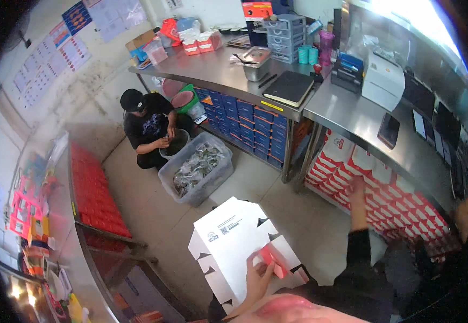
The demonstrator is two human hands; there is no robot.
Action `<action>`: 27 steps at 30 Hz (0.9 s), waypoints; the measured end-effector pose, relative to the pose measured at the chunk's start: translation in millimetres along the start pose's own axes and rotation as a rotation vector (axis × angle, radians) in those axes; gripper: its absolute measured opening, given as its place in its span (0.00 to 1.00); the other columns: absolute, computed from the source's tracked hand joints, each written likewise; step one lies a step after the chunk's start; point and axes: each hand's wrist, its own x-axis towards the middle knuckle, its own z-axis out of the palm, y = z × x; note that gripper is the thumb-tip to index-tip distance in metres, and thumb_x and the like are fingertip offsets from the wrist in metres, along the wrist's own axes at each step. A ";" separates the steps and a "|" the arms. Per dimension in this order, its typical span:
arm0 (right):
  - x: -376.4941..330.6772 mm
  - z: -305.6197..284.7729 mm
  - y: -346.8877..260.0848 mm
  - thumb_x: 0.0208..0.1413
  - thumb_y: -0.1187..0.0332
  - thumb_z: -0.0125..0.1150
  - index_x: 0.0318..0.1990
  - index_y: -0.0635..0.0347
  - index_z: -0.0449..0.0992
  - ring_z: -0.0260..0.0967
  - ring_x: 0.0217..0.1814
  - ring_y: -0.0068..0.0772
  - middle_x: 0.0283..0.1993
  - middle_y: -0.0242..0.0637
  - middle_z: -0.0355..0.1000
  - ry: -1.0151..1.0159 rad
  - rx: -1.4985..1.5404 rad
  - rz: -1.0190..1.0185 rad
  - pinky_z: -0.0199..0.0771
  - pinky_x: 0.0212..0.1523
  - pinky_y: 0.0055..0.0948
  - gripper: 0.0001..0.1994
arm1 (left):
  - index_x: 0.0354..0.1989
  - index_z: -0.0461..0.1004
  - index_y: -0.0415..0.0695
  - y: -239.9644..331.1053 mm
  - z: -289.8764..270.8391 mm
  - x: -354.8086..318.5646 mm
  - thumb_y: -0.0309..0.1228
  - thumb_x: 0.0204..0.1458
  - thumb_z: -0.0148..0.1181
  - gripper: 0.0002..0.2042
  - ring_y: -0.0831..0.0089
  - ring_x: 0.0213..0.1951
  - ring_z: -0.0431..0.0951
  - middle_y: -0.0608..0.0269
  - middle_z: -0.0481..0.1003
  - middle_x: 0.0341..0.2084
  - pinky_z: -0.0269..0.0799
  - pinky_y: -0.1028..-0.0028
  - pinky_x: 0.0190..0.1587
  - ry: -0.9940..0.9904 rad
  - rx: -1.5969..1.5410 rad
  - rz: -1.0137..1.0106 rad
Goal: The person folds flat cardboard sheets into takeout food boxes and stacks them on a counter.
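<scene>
A flattened white cardboard box (228, 231) with notched flaps and red inner faces lies at the lower middle, in front of me. My left hand (257, 277) is closed on its right side, the fingers by a folded-up red flap (275, 262). My right arm, in a black sleeve, stretches forward at the right. At its end my right hand (357, 194) is nearest the stacked red and white boxes (347, 161) under the steel bench. That hand is smeared, so its fingers and anything in them do not show.
A co-worker (147, 121) sits on the floor beside a clear plastic tub (204, 185) holding bagged items. Steel benches (223, 64) bear drawers, a notebook (288, 88), a white printer (383, 81) and phones (389, 131). Red packs (91, 188) fill the left shelf; blue boxes (250, 124) stand below the far bench.
</scene>
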 end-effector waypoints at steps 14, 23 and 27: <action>-344.4 107.3 12.3 0.61 0.57 0.58 0.54 0.64 0.73 0.69 0.50 0.29 0.48 0.38 0.74 -0.746 -1.031 0.570 0.70 0.52 0.32 0.22 | 0.54 0.72 0.39 -73.8 -30.6 31.1 0.36 0.61 0.57 0.17 0.76 0.44 0.75 0.64 0.78 0.41 0.71 0.75 0.48 -0.300 -0.180 -0.090; -309.4 92.7 58.9 0.60 0.49 0.55 0.49 0.63 0.76 0.72 0.44 0.31 0.43 0.38 0.77 -0.555 -1.291 0.535 0.73 0.45 0.36 0.24 | 0.51 0.73 0.40 -67.1 -49.8 110.5 0.25 0.58 0.55 0.13 0.65 0.46 0.74 0.60 0.75 0.43 0.69 0.67 0.49 -0.248 -0.508 -0.433; -271.4 122.2 79.7 0.61 0.50 0.54 0.50 0.62 0.75 0.72 0.44 0.30 0.44 0.37 0.77 -0.487 -1.317 0.633 0.73 0.45 0.35 0.23 | 0.51 0.73 0.41 -26.5 -60.5 159.7 0.25 0.57 0.55 0.13 0.64 0.47 0.74 0.59 0.75 0.43 0.68 0.66 0.50 -0.224 -0.419 -0.474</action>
